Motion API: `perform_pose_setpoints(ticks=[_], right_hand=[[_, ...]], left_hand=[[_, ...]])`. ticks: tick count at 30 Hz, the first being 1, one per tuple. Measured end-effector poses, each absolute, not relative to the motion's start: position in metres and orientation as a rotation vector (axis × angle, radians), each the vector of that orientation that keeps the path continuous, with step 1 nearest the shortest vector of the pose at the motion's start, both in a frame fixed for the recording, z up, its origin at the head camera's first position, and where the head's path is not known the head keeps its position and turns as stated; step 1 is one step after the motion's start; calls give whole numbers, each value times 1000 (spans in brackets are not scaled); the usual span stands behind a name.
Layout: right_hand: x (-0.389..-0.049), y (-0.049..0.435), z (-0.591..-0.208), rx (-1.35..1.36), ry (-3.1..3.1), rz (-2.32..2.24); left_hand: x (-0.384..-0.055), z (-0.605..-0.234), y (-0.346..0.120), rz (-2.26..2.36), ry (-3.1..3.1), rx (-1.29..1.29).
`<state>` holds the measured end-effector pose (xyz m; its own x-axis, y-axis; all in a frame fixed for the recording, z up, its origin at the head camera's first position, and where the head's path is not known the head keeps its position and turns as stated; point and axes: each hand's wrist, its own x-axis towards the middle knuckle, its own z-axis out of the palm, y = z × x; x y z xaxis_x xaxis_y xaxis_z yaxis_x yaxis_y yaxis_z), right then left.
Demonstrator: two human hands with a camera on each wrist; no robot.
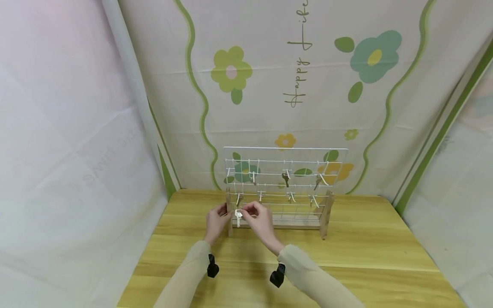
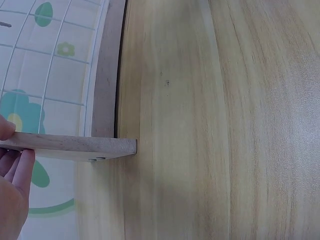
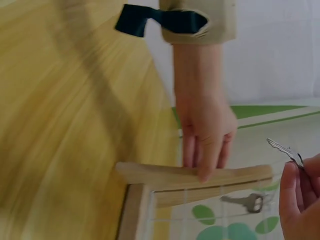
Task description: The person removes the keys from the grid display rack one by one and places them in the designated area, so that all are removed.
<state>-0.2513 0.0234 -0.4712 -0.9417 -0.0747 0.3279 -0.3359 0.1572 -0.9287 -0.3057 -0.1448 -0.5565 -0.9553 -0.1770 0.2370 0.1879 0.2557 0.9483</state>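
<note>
My right hand [image 1: 263,222] pinches a silver key [image 1: 238,217] in front of the lower left of a white wire rack [image 1: 286,148]. In the right wrist view this key [image 3: 279,146] sticks out from the thumb and fingertips. My left hand [image 1: 216,222] grips the rack's left wooden upright [image 2: 75,143], thumb on one side and fingers on the other. Another key [image 3: 245,201] hangs on the rack near that upright. Several more keys hang from hooks in two rows, among them a dark key [image 1: 286,179] in the upper row.
The rack stands on a wood-grain table [image 1: 366,256], near its back edge. Its right wooden upright [image 1: 326,216] and bottom bar [image 2: 106,75] rest there too. A flower-printed cloth [image 1: 262,107] hangs behind, and pale cloth walls [image 1: 69,149] close both sides.
</note>
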Motion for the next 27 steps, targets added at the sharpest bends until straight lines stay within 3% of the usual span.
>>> perform_pose_setpoints(ticks=[16, 27], right_hand=[[-252, 40, -550, 272, -2461, 1918], [-258, 34, -577, 234, -2559, 1736]], left_hand=[[-303, -552, -146, -1769, -2289, 9], [-302, -550, -146, -1753, -2307, 10]])
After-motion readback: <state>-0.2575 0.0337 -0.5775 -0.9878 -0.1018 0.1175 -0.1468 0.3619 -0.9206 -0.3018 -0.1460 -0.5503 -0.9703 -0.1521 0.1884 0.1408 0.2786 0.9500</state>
